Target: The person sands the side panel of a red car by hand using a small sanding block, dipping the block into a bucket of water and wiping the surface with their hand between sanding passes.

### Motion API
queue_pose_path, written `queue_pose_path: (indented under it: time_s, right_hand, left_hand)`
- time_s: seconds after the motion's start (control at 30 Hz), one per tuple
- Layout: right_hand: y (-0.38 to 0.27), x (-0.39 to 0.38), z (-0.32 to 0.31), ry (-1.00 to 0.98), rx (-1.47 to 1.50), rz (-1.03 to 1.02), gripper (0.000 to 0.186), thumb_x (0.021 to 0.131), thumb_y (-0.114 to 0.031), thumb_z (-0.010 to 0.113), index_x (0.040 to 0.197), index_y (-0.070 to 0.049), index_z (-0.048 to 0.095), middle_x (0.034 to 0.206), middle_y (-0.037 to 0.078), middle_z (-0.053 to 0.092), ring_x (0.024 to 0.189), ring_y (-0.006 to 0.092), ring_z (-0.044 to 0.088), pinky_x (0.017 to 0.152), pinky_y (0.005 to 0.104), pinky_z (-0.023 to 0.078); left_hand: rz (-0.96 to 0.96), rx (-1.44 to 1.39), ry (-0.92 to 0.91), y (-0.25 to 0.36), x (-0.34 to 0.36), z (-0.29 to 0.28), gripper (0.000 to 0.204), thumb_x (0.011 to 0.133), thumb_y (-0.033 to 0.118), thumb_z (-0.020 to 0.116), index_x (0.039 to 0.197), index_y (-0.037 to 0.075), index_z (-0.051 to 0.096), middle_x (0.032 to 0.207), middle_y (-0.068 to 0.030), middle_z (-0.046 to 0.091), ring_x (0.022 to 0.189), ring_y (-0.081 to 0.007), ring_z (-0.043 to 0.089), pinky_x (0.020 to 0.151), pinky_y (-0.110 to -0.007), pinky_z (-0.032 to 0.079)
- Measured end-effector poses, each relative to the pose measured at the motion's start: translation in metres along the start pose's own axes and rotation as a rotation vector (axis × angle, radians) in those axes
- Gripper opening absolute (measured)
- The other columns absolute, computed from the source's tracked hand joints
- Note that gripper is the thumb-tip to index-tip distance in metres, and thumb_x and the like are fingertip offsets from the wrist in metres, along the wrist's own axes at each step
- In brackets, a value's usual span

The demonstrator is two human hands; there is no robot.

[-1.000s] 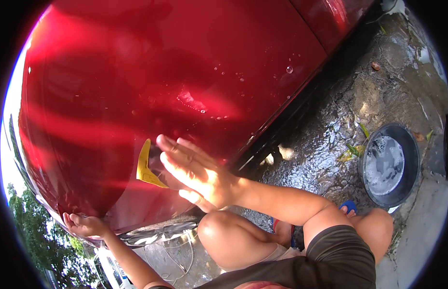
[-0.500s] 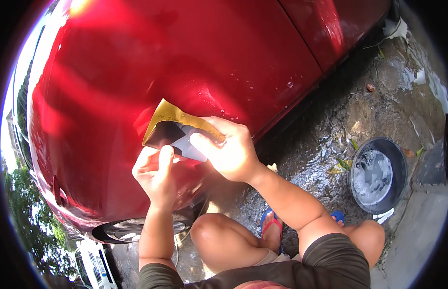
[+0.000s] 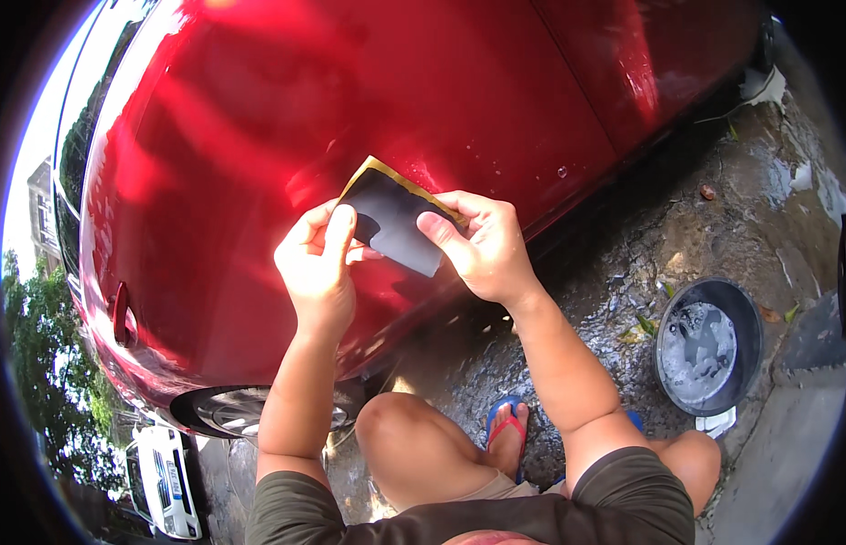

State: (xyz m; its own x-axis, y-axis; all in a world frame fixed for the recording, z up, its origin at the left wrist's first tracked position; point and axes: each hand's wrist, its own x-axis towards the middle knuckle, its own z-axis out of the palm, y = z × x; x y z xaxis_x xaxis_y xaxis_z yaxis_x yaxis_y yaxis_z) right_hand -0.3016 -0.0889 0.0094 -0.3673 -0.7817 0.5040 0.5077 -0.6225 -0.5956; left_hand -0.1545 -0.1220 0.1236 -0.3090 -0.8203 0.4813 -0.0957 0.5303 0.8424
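1. Now both hands pinch one sheet of sandpaper (image 3: 393, 221), dark side up, yellow backing showing at its 12 o'clock edge, held just in front of the red car panel (image 3: 368, 109).
2. Left hand (image 3: 318, 265) clamps the 9 o'clock edge with its thumb; right hand (image 3: 477, 243) grips the 3 o'clock edge.
3. Risk, I'd say: wet fingers could let the sheet slip onto the gritty wet ground (image 3: 623, 282).
4. Bucket (image 3: 709, 345) of soapy water sits at 4 o'clock, well apart; a shifting knee might knock it.
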Motion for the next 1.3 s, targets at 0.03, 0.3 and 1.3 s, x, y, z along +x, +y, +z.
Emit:
queue_pose_path:
  time_s: [0.03, 0.3, 1.3]
  right_hand:
    - [0.002, 0.0, -0.001, -0.006, 0.0, 0.016, 0.022, 0.1, -0.012, 0.07, 0.113, 0.007, 0.071, 0.094, 0.006, 0.074, 0.083, 0.006, 0.065, 0.072, 0.0247, 0.055]
    - [0.007, -0.017, 0.029, -0.11, 0.631, -0.023, 0.047, 0.098, -0.015, 0.068, 0.139, -0.001, 0.049, 0.125, 0.008, 0.061, 0.115, 0.0112, 0.058, 0.103, 0.0313, 0.047]
    - [0.039, 0.098, 0.004, 0.162, -1.506, -0.599, 0.08, 0.106, -0.051, 0.041, 0.166, -0.007, 0.014, 0.174, 0.016, 0.007, 0.161, 0.0324, 0.006, 0.121, 0.0707, 0.007]
  left_hand:
    - [0.028, 0.066, -0.001, 0.002, -0.002, -0.001, 0.015, 0.1, 0.009, 0.07, 0.106, -0.004, 0.07, 0.083, -0.0047, 0.069, 0.063, -0.0059, 0.059, 0.057, -0.02, 0.051]
    - [0.213, 0.236, -0.034, -0.007, -0.005, 0.003, 0.011, 0.097, 0.004, 0.072, 0.102, -0.005, 0.071, 0.085, -0.0071, 0.071, 0.067, -0.0073, 0.06, 0.06, -0.021, 0.046]
    - [0.366, 1.458, 0.862, 0.133, 0.096, -0.459, 0.081, 0.099, 0.074, 0.041, 0.113, 0.004, 0.08, 0.103, -0.0137, 0.079, 0.1, -0.026, 0.073, 0.091, -0.037, 0.053]
